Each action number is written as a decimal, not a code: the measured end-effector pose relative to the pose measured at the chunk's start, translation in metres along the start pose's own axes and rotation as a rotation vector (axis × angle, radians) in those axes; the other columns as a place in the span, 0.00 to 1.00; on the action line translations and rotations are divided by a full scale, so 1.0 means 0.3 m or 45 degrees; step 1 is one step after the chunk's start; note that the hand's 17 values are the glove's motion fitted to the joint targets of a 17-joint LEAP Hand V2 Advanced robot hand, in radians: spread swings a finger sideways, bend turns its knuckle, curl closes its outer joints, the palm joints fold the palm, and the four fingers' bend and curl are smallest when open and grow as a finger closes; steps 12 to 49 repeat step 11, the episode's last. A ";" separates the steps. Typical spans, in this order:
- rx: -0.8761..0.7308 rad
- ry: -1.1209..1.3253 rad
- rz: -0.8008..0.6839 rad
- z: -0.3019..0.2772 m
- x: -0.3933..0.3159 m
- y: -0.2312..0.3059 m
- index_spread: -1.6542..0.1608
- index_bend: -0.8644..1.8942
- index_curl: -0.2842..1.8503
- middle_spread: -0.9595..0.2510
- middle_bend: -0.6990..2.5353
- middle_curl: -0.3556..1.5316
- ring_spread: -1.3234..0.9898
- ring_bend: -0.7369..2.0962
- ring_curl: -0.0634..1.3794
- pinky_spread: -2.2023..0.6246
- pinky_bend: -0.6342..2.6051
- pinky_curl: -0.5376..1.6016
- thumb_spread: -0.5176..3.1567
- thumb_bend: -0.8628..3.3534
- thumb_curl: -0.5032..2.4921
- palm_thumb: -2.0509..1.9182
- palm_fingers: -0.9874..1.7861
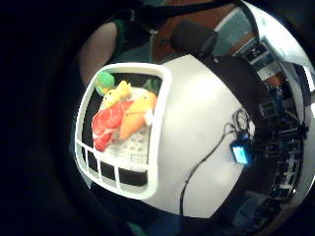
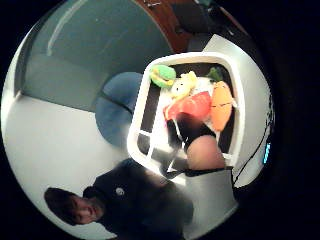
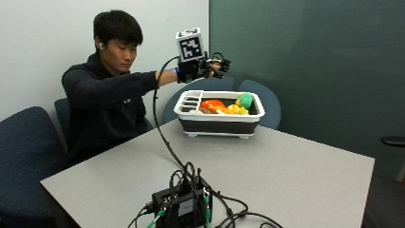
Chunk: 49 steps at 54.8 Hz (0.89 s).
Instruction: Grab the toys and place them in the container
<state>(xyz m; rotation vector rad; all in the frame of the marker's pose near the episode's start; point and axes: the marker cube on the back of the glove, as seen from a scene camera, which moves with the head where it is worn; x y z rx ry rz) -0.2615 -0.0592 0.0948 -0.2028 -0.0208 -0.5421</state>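
Item: gloved right hand, raised above the far-left corner of the container; fingers loosely curled, holding nothing that shows

Item: container, one, white rim over dark walls, with a slotted compartment at its left end, standing on the grey table at the far side

Contents, all in the container's main compartment:
- red toy, one, nearest the slotted end
- orange carrot toy, one, lying against the red toy
- yellow toy, one, past the red toy
- green toy, one, at the container's far-right end

Toys counted: four, all inside; none shows on the table around the container

Judgement: the task looks finished or nearly so; the hand does best to withdraw straight up and clear of the rim, without catching the piled toys

Also: black device with cables, one, well apart from the container, at the table's near edge
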 end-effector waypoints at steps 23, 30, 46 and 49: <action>0.152 -0.007 -0.019 -0.083 0.218 0.221 0.79 0.45 0.39 0.78 0.26 0.31 0.55 0.36 0.23 0.78 0.40 0.42 0.53 0.21 0.31 0.61 0.36; 0.152 -0.007 -0.019 -0.083 0.218 0.221 0.79 0.45 0.39 0.78 0.26 0.31 0.55 0.36 0.23 0.78 0.40 0.42 0.53 0.21 0.31 0.61 0.36; 0.152 -0.007 -0.019 -0.083 0.218 0.221 0.79 0.45 0.39 0.78 0.26 0.31 0.55 0.36 0.23 0.78 0.40 0.42 0.53 0.21 0.31 0.61 0.36; 0.152 -0.007 -0.019 -0.083 0.218 0.221 0.79 0.45 0.39 0.78 0.26 0.31 0.55 0.36 0.23 0.78 0.40 0.42 0.53 0.21 0.31 0.61 0.36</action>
